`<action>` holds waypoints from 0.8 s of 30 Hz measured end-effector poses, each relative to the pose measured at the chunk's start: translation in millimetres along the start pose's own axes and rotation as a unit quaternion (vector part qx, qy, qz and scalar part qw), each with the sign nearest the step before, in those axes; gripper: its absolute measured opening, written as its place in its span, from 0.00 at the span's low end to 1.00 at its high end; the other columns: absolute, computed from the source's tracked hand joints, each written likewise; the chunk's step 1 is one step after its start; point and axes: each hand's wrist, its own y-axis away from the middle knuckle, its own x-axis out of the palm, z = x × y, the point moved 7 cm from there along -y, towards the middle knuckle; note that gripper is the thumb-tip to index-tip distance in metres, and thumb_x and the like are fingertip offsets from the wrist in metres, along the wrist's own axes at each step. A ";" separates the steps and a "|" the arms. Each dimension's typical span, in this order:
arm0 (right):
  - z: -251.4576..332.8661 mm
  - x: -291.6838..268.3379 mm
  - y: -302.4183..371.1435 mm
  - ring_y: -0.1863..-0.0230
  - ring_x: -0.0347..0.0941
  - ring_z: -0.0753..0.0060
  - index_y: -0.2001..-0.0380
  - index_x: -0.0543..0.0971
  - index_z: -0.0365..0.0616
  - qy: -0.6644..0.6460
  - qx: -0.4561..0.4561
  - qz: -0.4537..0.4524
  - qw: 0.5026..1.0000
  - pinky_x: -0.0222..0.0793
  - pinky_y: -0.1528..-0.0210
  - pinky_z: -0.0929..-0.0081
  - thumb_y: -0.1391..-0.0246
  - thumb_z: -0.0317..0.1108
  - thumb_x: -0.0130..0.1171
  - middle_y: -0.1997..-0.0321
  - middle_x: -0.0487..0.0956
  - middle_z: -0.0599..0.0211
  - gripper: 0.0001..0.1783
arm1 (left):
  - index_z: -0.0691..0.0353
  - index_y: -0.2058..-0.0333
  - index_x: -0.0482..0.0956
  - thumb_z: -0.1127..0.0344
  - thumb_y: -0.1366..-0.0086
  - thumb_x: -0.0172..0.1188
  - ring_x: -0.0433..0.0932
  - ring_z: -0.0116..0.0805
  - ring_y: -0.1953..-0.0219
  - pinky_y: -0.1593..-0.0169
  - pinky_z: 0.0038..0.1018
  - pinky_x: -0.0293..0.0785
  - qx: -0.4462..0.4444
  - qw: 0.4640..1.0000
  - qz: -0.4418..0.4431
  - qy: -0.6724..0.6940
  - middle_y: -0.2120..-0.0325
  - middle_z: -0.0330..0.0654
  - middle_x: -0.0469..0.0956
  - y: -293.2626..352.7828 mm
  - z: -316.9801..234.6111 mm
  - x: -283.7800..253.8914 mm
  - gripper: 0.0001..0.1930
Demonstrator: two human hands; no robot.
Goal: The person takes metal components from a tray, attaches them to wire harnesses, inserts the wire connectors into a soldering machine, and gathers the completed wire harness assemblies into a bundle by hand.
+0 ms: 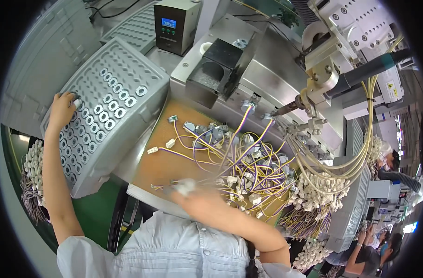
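My left hand (63,110) is at the left edge of a grey moulded tray (142,109), its fingers closed on a small round metal part (77,103). Rows of similar round metal parts (98,110) sit in the tray's pockets. My right hand (200,199) is smeared by motion over the near edge of the brown work board (151,171). Something pale and blurred shows at its fingertips, with thin wires beside it; its grip is unclear. A tangled heap of small grey motors with yellow and purple wires (239,162) and white connectors covers the board's right part.
Behind the board stands a metal machine (278,55) with a black box (216,69) and a soldering-iron-like tool (290,107). Two wired parts sit along its front. A controller (174,25) with a lit display stands farther back. Bundles of white connectors (320,194) hang right. Co-workers (376,252) are far right.
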 end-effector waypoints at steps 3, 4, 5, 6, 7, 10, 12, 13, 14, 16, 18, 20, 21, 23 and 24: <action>23.9 16.0 -17.5 0.69 0.72 0.57 0.57 0.69 0.43 0.105 -0.074 0.021 0.992 0.71 0.72 0.69 0.61 0.28 0.53 0.69 0.73 0.59 0.22 | 0.69 0.64 0.73 0.71 0.48 0.49 0.65 0.48 0.57 0.52 0.35 0.62 -0.017 0.999 -0.018 0.036 0.63 0.46 0.72 8.0 8.7 5.1 0.12; 25.3 7.8 -18.9 0.69 0.72 0.57 0.57 0.69 0.43 0.105 -0.080 0.024 0.991 0.71 0.72 0.69 0.61 0.28 0.53 0.69 0.73 0.59 0.22 | 0.69 0.64 0.73 0.72 0.48 0.50 0.65 0.47 0.57 0.53 0.34 0.63 -0.026 0.998 -0.026 0.049 0.63 0.46 0.72 11.8 15.2 8.8 0.12; 18.9 -9.2 -15.2 0.68 0.72 0.57 0.57 0.69 0.42 0.040 -0.038 0.015 0.998 0.72 0.72 0.71 0.59 0.28 0.53 0.68 0.73 0.59 0.21 | 0.68 0.64 0.73 0.70 0.49 0.52 0.66 0.47 0.58 0.54 0.33 0.64 -0.015 0.997 -0.043 0.063 0.64 0.48 0.72 20.1 3.6 2.2 0.12; 7.0 -22.6 -9.6 0.67 0.72 0.58 0.56 0.68 0.42 -0.026 0.006 0.006 1.000 0.73 0.72 0.72 0.58 0.28 0.52 0.66 0.74 0.59 0.21 | 0.68 0.64 0.73 0.70 0.49 0.52 0.66 0.47 0.58 0.54 0.33 0.64 -0.019 0.997 -0.041 0.065 0.64 0.48 0.72 24.0 -1.1 1.2 0.12; -2.5 -40.3 -1.0 0.64 0.73 0.57 0.55 0.68 0.42 -0.138 0.005 -0.047 0.989 0.74 0.69 0.71 0.55 0.30 0.52 0.62 0.75 0.60 0.19 | 0.69 0.63 0.73 0.69 0.49 0.54 0.67 0.47 0.59 0.55 0.33 0.64 -0.046 0.995 -0.050 0.079 0.65 0.50 0.72 29.6 -0.4 -5.3 0.14; -9.4 -52.7 9.1 0.62 0.74 0.57 0.55 0.68 0.42 -0.044 -0.001 -0.060 0.997 0.74 0.67 0.70 0.54 0.32 0.52 0.60 0.75 0.62 0.20 | 0.67 0.58 0.71 0.67 0.51 0.57 0.70 0.47 0.62 0.57 0.33 0.66 -0.093 0.988 -0.051 0.111 0.66 0.55 0.71 28.2 8.9 -3.3 0.20; 3.1 -30.7 -1.9 0.66 0.74 0.58 0.54 0.67 0.42 -0.007 0.005 0.008 1.000 0.74 0.70 0.72 0.55 0.29 0.51 0.65 0.75 0.59 0.21 | 0.64 0.56 0.70 0.67 0.52 0.58 0.71 0.46 0.62 0.58 0.32 0.67 -0.117 0.981 -0.077 0.136 0.66 0.54 0.71 30.2 10.5 -11.8 0.22; 11.0 -18.4 -4.8 0.68 0.74 0.59 0.54 0.67 0.42 0.041 -0.011 0.051 0.998 0.73 0.71 0.72 0.56 0.28 0.50 0.67 0.75 0.58 0.22 | 0.64 0.55 0.69 0.68 0.53 0.59 0.72 0.41 0.62 0.59 0.29 0.67 -0.105 0.985 -0.088 0.106 0.67 0.52 0.71 29.1 -3.3 -24.8 0.23; 18.1 -4.4 -7.1 0.69 0.74 0.59 0.53 0.67 0.42 0.087 -0.031 0.093 0.991 0.73 0.72 0.72 0.58 0.27 0.50 0.68 0.74 0.57 0.23 | 0.64 0.55 0.69 0.68 0.53 0.59 0.72 0.41 0.62 0.59 0.29 0.67 -0.104 0.985 -0.087 0.107 0.67 0.52 0.71 30.2 -13.0 -30.4 0.23; 18.0 4.4 -4.9 0.70 0.73 0.61 0.54 0.67 0.44 0.104 -0.027 0.031 0.994 0.73 0.72 0.70 0.59 0.27 0.49 0.69 0.73 0.55 0.23 | 0.63 0.53 0.69 0.66 0.54 0.61 0.72 0.41 0.64 0.60 0.30 0.68 -0.025 0.970 -0.207 0.123 0.68 0.48 0.73 40.8 -39.2 -58.3 0.26; 14.5 -6.1 3.1 0.70 0.73 0.58 0.60 0.67 0.38 0.040 -0.041 0.026 0.998 0.71 0.77 0.70 0.60 0.26 0.51 0.73 0.73 0.56 0.19 | 0.64 0.55 0.70 0.69 0.55 0.60 0.71 0.36 0.65 0.60 0.26 0.66 0.007 0.950 -0.216 0.227 0.71 0.43 0.73 62.5 -83.0 -88.9 0.24; -0.4 -29.8 10.1 0.69 0.71 0.55 0.59 0.67 0.39 -0.077 -0.004 0.025 0.997 0.69 0.75 0.66 0.60 0.25 0.51 0.73 0.72 0.54 0.19 | 0.66 0.60 0.73 0.71 0.55 0.60 0.71 0.31 0.67 0.59 0.24 0.65 0.078 0.933 -0.184 0.300 0.71 0.41 0.73 93.0 -129.1 -114.7 0.19; -11.0 -40.5 11.7 0.69 0.70 0.53 0.59 0.66 0.40 -0.187 0.035 0.022 0.981 0.68 0.72 0.63 0.60 0.25 0.51 0.73 0.71 0.52 0.19 | 0.66 0.63 0.73 0.73 0.56 0.60 0.71 0.31 0.68 0.60 0.24 0.66 0.099 0.918 -0.143 0.357 0.70 0.41 0.74 103.8 -152.9 -121.5 0.17; -23.8 -42.1 13.6 0.69 0.69 0.50 0.59 0.66 0.41 -0.210 0.053 0.026 0.976 0.66 0.70 0.60 0.60 0.25 0.50 0.73 0.70 0.51 0.20 | 0.66 0.67 0.74 0.75 0.57 0.61 0.73 0.30 0.68 0.62 0.24 0.67 0.137 0.879 -0.083 0.449 0.70 0.41 0.75 121.3 -191.9 -123.4 0.14; -30.6 -43.2 14.7 0.68 0.68 0.48 0.58 0.66 0.42 -0.233 0.071 0.031 0.969 0.63 0.68 0.57 0.59 0.25 0.49 0.73 0.69 0.50 0.20 | 0.65 0.69 0.75 0.75 0.57 0.62 0.74 0.30 0.68 0.63 0.24 0.68 0.153 0.858 -0.067 0.486 0.70 0.41 0.75 125.8 -205.7 -116.8 0.13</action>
